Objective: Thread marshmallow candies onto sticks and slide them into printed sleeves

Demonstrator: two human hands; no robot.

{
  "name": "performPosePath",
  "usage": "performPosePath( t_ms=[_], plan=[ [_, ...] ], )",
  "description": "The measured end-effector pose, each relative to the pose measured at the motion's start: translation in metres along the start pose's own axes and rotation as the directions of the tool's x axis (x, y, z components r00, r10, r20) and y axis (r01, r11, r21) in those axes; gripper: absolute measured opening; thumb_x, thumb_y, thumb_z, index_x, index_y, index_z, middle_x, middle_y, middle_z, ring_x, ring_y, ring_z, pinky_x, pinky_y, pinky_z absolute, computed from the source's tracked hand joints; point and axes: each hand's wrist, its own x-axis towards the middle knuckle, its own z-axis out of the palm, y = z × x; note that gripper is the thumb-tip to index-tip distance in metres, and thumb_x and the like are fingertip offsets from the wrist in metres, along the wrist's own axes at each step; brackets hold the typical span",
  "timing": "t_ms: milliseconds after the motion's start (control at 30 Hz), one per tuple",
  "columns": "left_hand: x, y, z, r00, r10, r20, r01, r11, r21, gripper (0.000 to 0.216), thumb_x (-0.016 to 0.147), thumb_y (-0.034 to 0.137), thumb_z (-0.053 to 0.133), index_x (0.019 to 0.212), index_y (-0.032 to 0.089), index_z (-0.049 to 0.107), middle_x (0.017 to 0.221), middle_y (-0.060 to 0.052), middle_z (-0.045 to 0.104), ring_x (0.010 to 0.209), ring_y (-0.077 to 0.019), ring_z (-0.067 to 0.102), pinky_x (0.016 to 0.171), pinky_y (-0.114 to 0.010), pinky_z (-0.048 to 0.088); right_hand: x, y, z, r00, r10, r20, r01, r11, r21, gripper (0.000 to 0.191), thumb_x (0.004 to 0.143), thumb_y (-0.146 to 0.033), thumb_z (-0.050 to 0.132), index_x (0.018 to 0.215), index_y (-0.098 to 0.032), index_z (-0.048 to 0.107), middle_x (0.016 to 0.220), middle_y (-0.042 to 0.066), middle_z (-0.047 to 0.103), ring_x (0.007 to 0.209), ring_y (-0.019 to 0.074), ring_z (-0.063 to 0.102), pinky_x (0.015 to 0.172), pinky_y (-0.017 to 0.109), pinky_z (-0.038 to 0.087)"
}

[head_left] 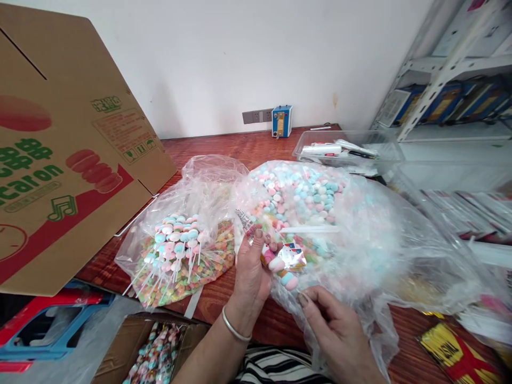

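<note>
My left hand (252, 274), with a bangle at the wrist, is closed around a marshmallow skewer (283, 269) in a clear wrapper with a silvery patterned tip. Its pink, white and blue pieces point down to the right. Just below that end, my right hand (338, 333) has thumb and forefinger pinched together; whatever is between them I cannot make out. Behind both hands spreads a large clear bag of pastel candies (308, 186). On it are a white stick (310, 229) and a shiny printed packet (293, 256).
Left of my hands, several marshmallow skewers (176, 240) lie on a bag of ring-shaped candies (216, 256). A large carton (80, 144) stands at the left. Below is an open box of wrapped skewers (154, 352). A clear plastic tray (348, 146) sits at the back right, a yellow packet (460, 352) at the front right.
</note>
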Motion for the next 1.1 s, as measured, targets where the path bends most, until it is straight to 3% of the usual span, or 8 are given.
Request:
performPosePath(
  t_ms=[133, 233, 367, 567, 733, 867, 967, 1100],
  plan=[
    [0.0, -0.002, -0.001, 0.996, -0.081, 0.025, 0.083, 0.993, -0.089, 0.026, 0.077, 0.03, 0.076, 0.096, 0.018, 0.063, 0.064, 0.007, 0.05, 0.054, -0.0045, 0.05, 0.073, -0.023, 0.054, 0.003, -0.002, 0.005, 0.906, 0.337, 0.255, -0.422, 0.766, 0.485, 0.042, 0.085, -0.06, 0.057, 0.071, -0.02, 0.052, 0.05, -0.011, 0.027, 0.04, 0.0054, 0.018, 0.037, 0.019, 0.019],
    [0.0, -0.004, 0.0, 0.994, -0.105, 0.003, 0.105, 0.988, -0.11, 0.021, 0.078, 0.029, 0.075, 0.091, 0.016, 0.062, 0.064, 0.006, 0.05, 0.054, -0.0056, 0.051, 0.075, -0.026, 0.055, 0.004, 0.0, 0.008, 0.88, 0.37, 0.297, -0.475, 0.703, 0.53, 0.042, 0.085, -0.061, 0.056, 0.075, -0.02, 0.055, 0.05, -0.012, 0.025, 0.039, 0.0049, 0.015, 0.036, 0.019, 0.018],
    [0.001, -0.003, 0.002, 0.989, -0.121, -0.083, 0.115, 0.99, -0.079, 0.02, 0.081, 0.03, 0.071, 0.09, 0.017, 0.061, 0.064, 0.004, 0.051, 0.057, -0.0084, 0.054, 0.065, -0.023, 0.054, 0.005, 0.008, 0.007, 0.998, 0.021, 0.054, -0.024, 0.998, 0.066, 0.032, 0.093, -0.043, 0.052, 0.074, -0.018, 0.059, 0.06, -0.002, 0.049, 0.052, 0.0113, 0.043, 0.05, 0.024, 0.033],
    [0.001, -0.004, 0.006, 0.98, -0.12, -0.158, 0.115, 0.993, -0.039, 0.02, 0.081, 0.029, 0.07, 0.091, 0.017, 0.058, 0.066, 0.003, 0.052, 0.056, -0.0086, 0.053, 0.059, -0.021, 0.05, 0.005, 0.019, 0.005, 0.891, -0.454, 0.021, 0.391, 0.742, -0.544, 0.02, 0.094, -0.02, 0.052, 0.079, -0.019, 0.066, 0.063, 0.002, 0.056, 0.06, 0.0152, 0.047, 0.06, 0.03, 0.031],
    [-0.001, -0.007, 0.005, 0.982, -0.178, -0.066, 0.174, 0.983, -0.067, 0.02, 0.084, 0.034, 0.068, 0.089, 0.017, 0.059, 0.061, 0.005, 0.048, 0.053, -0.008, 0.051, 0.064, -0.023, 0.051, 0.011, 0.007, 0.007, 0.998, 0.029, 0.047, -0.033, 0.994, 0.103, 0.031, 0.094, -0.041, 0.051, 0.072, -0.019, 0.055, 0.059, -0.004, 0.046, 0.05, 0.0098, 0.039, 0.049, 0.024, 0.031],
    [-0.001, -0.007, -0.001, 0.968, -0.23, 0.104, 0.243, 0.96, -0.14, 0.02, 0.083, 0.035, 0.068, 0.083, 0.017, 0.059, 0.059, 0.006, 0.043, 0.052, -0.0072, 0.046, 0.068, -0.024, 0.05, 0.017, -0.004, 0.006, 0.858, 0.359, 0.368, -0.513, 0.567, 0.644, 0.038, 0.083, -0.056, 0.063, 0.074, -0.021, 0.05, 0.048, -0.014, 0.021, 0.039, 0.004, 0.009, 0.035, 0.018, 0.017],
    [0.0, -0.008, -0.003, 0.967, -0.228, 0.112, 0.243, 0.958, -0.149, 0.02, 0.082, 0.033, 0.069, 0.079, 0.017, 0.058, 0.062, 0.005, 0.047, 0.057, -0.0085, 0.05, 0.07, -0.025, 0.05, 0.018, -0.003, 0.008, 0.845, 0.377, 0.379, -0.53, 0.502, 0.683, 0.037, 0.079, -0.052, 0.069, 0.076, -0.02, 0.051, 0.049, -0.015, 0.023, 0.04, 0.0031, 0.009, 0.035, 0.017, 0.016],
    [0.001, -0.011, -0.002, 0.976, -0.217, 0.015, 0.217, 0.969, -0.117, 0.023, 0.079, 0.033, 0.073, 0.075, 0.017, 0.056, 0.066, 0.003, 0.052, 0.063, -0.0108, 0.055, 0.069, -0.026, 0.051, 0.016, 0.007, 0.01, 0.967, 0.24, 0.089, -0.256, 0.887, 0.385, 0.03, 0.088, -0.045, 0.06, 0.073, -0.02, 0.052, 0.056, -0.008, 0.04, 0.046, 0.0075, 0.033, 0.044, 0.02, 0.03]
  ],
)
